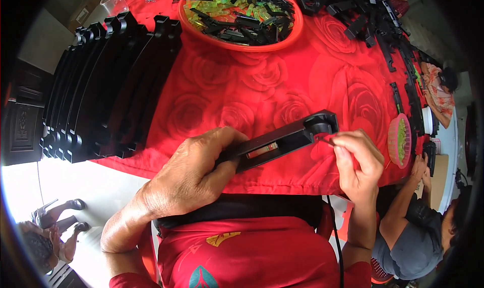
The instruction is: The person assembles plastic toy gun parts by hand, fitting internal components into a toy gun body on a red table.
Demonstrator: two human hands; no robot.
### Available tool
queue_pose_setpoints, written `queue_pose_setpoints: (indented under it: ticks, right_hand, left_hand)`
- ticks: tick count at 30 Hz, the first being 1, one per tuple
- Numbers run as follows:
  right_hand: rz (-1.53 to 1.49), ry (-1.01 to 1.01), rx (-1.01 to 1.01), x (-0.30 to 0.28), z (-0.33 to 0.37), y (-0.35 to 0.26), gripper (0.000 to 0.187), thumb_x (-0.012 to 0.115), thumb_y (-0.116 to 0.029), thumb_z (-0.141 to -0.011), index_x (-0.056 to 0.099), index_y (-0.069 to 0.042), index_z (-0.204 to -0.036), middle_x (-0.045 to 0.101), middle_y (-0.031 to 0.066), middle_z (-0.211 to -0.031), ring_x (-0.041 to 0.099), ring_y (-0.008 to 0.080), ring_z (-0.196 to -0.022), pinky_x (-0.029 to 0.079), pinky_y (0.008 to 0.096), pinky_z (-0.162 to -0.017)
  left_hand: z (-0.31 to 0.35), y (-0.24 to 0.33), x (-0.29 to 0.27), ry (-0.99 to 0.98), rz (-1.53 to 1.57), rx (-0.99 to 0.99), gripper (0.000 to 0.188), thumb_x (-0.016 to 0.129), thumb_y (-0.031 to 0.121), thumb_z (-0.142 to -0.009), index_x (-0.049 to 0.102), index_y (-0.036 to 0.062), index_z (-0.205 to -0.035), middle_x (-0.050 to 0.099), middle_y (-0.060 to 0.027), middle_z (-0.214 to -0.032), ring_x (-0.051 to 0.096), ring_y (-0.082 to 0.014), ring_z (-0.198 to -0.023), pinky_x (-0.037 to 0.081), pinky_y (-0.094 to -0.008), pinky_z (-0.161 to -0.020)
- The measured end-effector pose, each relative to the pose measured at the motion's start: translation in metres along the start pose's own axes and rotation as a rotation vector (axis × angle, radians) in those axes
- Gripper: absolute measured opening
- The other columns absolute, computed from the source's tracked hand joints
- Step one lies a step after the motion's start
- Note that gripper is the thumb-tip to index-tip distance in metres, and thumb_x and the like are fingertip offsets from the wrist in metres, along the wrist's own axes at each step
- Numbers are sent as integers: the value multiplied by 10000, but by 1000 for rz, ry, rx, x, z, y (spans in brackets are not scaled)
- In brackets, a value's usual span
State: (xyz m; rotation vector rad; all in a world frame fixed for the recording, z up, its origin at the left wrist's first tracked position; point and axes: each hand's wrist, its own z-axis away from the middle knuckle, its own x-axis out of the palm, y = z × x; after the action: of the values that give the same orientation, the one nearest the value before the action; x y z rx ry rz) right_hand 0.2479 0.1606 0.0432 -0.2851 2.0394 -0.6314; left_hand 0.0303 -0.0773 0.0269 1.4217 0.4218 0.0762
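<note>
My left hand (194,169) is wrapped around a long black plastic housing (290,135), raised over the near edge of the table and tilted up to the right. A slot in its side shows a small pale-yellow tube (262,151) with reddish marks. The housing's far end has a rounded hollow. Beside that end, my right hand (359,159) is closed in a pinch, thumb against forefinger. A thin dark bit shows at its fingertips, too small to name, and whether it touches the housing I cannot tell.
Similar black housings (108,86) stand in a row at the left. A red basin (242,47) of yellow-green tubes and black pieces sits at the back. Black parts (370,18) are heaped back right, near a pink basket (400,142). Other people sit at right and lower left.
</note>
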Motion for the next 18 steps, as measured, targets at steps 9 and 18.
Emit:
queue_pose_setpoints:
  ticks: [9, 18]
  right_hand:
    - [-20, -323, -150, -4, -33, -52, 254, 825, 48, -802, 748, 1, -1040, 684, 98, -829, 648, 260, -702, 522, 363, -607]
    - [53, -499, -186, 14, -44, -61, 182, 812, 30, -831, 711, -18, -974, 634, 104, -811, 608, 285, -717, 505, 397, -650]
  left_hand:
    - [-2, 2, 9, -48, -75, -38, 326, 604, -11, -1000, 643, -45, -1322, 723, -146, -972, 730, -225, -913, 565, -354, -810]
    - [-4, -3, 12, -154, 37, 49, 432, 662, 57, -1005, 595, -56, -1416, 728, -180, -1106, 741, -256, -1011, 582, -374, -890]
